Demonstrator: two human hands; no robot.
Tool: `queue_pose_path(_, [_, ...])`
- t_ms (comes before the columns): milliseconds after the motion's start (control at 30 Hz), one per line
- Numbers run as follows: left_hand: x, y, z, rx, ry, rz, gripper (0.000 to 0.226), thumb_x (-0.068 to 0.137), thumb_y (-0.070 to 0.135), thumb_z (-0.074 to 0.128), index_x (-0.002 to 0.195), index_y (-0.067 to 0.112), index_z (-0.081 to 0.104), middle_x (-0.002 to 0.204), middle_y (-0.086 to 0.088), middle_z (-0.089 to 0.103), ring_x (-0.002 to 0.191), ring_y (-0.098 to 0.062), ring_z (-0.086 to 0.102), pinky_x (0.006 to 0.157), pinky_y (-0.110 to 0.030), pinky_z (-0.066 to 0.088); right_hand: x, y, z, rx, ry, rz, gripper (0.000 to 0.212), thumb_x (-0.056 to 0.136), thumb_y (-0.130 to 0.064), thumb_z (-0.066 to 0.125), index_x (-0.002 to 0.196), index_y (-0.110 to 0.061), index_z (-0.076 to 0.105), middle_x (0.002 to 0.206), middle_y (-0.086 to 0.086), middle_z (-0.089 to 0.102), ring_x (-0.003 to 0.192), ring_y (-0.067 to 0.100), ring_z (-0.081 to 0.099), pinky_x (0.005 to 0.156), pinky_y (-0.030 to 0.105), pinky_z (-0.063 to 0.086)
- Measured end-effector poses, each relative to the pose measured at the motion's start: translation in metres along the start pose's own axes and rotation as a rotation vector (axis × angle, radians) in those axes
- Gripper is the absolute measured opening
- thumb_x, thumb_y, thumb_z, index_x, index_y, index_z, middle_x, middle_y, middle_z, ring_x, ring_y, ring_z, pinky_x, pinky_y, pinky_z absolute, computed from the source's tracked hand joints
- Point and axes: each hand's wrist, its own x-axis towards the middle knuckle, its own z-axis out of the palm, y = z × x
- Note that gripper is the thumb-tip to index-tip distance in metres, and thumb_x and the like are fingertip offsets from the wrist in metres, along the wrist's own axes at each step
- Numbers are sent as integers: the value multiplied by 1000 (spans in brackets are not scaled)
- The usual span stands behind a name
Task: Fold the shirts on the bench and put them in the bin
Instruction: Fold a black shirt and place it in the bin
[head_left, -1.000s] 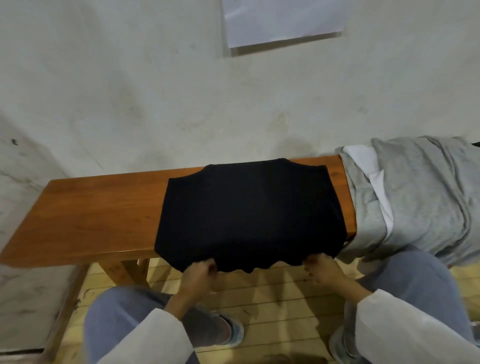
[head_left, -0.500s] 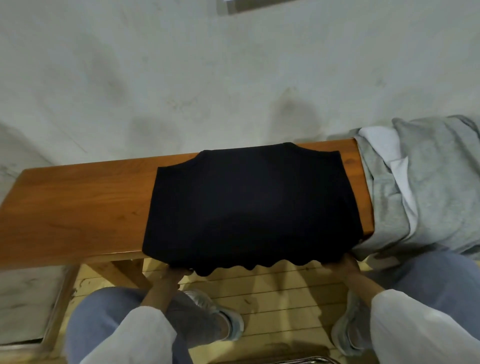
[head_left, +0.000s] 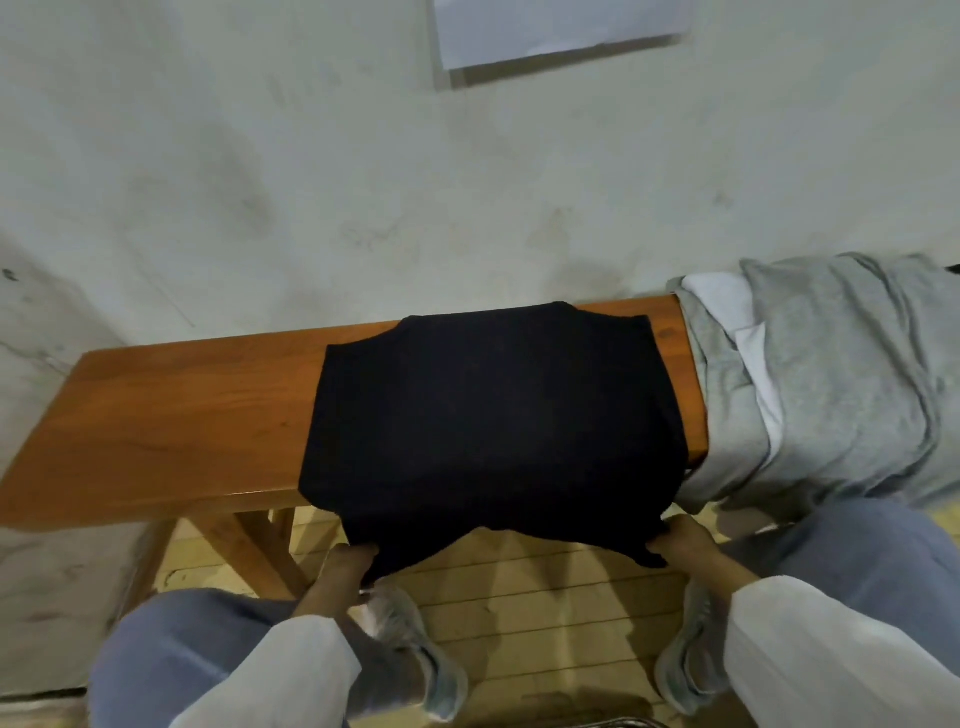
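Since the frame 1 second ago, both hands have drawn the black shirt's (head_left: 493, 415) near hem down off the table's (head_left: 171, 410) front edge. The left hand (head_left: 349, 564) and right hand (head_left: 680, 538) each have fingers pinched shut on a hem corner. Most of the shirt lies flat on the wood, likely set for the next fold. A grey and white garment pile (head_left: 831, 379) waits just beside it. Behind is a stained wall (head_left: 311, 182) with a paper sheet (head_left: 561, 31); below, a plank floor (head_left: 545, 597). No bin is clearly visible.

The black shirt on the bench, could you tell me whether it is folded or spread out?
Partly folded: the black shirt lies as a compact rectangle, no sleeves showing, its near edge overhanging the bench, pinched by the left hand and right hand.
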Motion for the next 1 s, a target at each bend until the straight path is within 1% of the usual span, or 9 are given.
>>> queue_pose_path(133, [-19, -20, -13, 357, 24, 264, 13, 92, 16, 57, 85, 7, 51, 73, -10, 58, 66, -21, 56, 73, -39, 54, -24, 9, -8, 160, -12, -46, 15, 91, -12, 55, 78, -4, 49, 80, 12, 55, 74, 20, 47, 64, 25, 33])
queue_pose_path(233, [-36, -26, -15, 668, 98, 532, 14, 87, 16, 60, 97, 9, 54, 80, -1, 53, 70, -13, 49, 60, -23, 43, -47, 14, -10, 279, -60, -107, 8, 88, -6, 60, 84, -2, 54, 79, 14, 58, 70, 20, 51, 58, 24, 38])
queue_pose_path(367, [-70, -17, -13, 520, 182, 625, 47, 86, 13, 60, 124, 1, 34, 91, -9, 60, 76, -21, 56, 63, -30, 44, -84, 10, -20, 367, 69, -201, 21, 85, -11, 67, 90, -8, 47, 72, 6, 59, 61, 13, 56, 48, 15, 41])
queue_pose_path(467, [-101, 13, -18, 512, 90, 698, 24, 85, 12, 65, 97, 9, 45, 68, -4, 60, 57, -19, 58, 51, -34, 47, -103, -14, -53, 581, 60, -259, 24, 82, -7, 71, 81, -11, 47, 71, 4, 60, 62, 14, 63, 53, 22, 50])
queue_pose_path(567, [-136, 69, -35, 92, -179, 626, 12, 85, 7, 69, 80, 3, 60, 49, -4, 54, 35, -13, 49, 35, -24, 41, -111, -43, -104, 1000, -106, -278, 23, 84, 0, 65, 71, -10, 49, 52, 3, 49, 43, 12, 53, 46, 24, 51])
queue_pose_path(700, [-143, 132, -73, -548, -314, 496, 14, 91, 4, 59, 104, 1, 60, 81, -10, 63, 70, -18, 61, 60, -25, 52, -88, -74, -166, 1384, -23, -205, 10, 93, -16, 57, 99, -10, 63, 64, 2, 67, 53, 9, 62, 56, 24, 55])
queue_pose_path(767, [-120, 146, -86, -597, -303, 462, 32, 90, -7, 49, 121, 0, 53, 96, -10, 63, 82, -18, 60, 63, -25, 49, -68, -79, -177, 1394, 26, -142, 23, 98, -18, 48, 116, -8, 59, 85, 2, 69, 71, 12, 64, 65, 25, 51])
queue_pose_path(900, [-84, 153, -90, -425, -149, 343, 42, 86, -15, 53, 127, -8, 47, 110, -14, 64, 75, -14, 62, 33, -14, 36, -45, -80, -174, 1338, 4, -64, 36, 100, -5, 34, 135, -3, 44, 121, 12, 58, 99, 20, 60, 82, 29, 48])
queue_pose_path(1000, [-69, 158, -87, -338, -70, 277, 25, 91, 3, 59, 114, -5, 54, 104, -15, 66, 69, -17, 66, 28, -14, 27, -35, -82, -171, 1270, 60, -7, 39, 96, 6, 39, 134, -1, 41, 108, 15, 62, 98, 26, 61, 77, 30, 53])
